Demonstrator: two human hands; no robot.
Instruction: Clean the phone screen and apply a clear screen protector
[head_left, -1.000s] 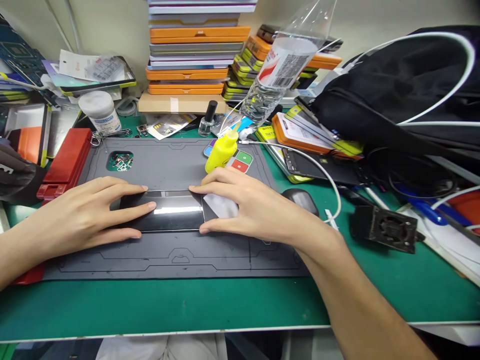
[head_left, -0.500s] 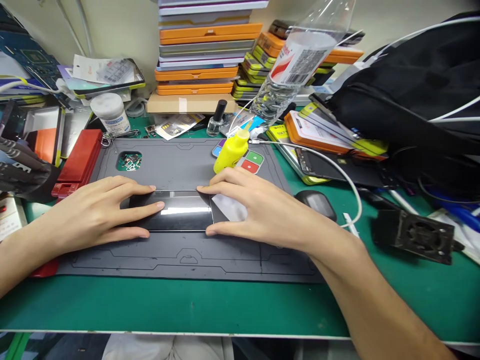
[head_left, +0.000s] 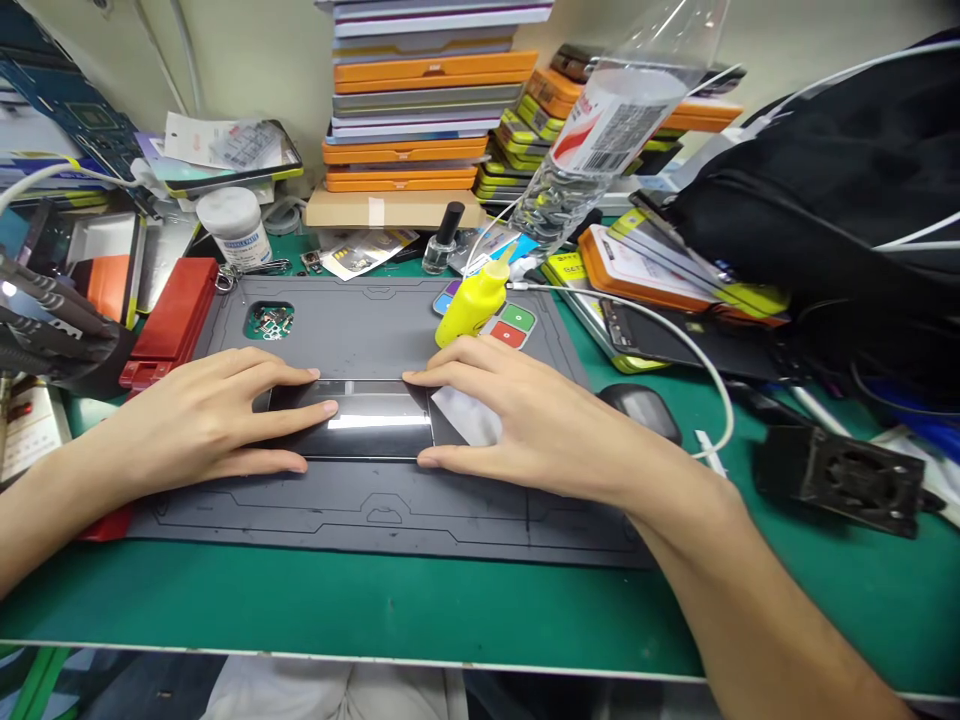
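Note:
A flat black glass-faced panel (head_left: 375,415), like a phone screen, lies lengthwise on the grey work mat (head_left: 300,520). My left hand (head_left: 217,415) grips its left part, thumb at the near edge, one finger at the far edge and another on the glass. At the right end my right hand (head_left: 502,415) holds it between thumb and forefinger. Beneath the right palm a whitish sheet (head_left: 469,415) shows partly. Just beyond that hand is a yellow bottle (head_left: 472,302), tilted, its base hidden behind the knuckles.
Left are a red tool (head_left: 172,315) and a white jar (head_left: 234,228). Stacked orange cases (head_left: 435,72) stand behind. A water bottle (head_left: 592,140) leans at the back; a black bag (head_left: 825,180), black case (head_left: 641,412) and black fan unit (head_left: 844,478) are on the right.
The whole view has shifted slightly, so things appear a little farther right. Both hands keep the same hold on the panel.

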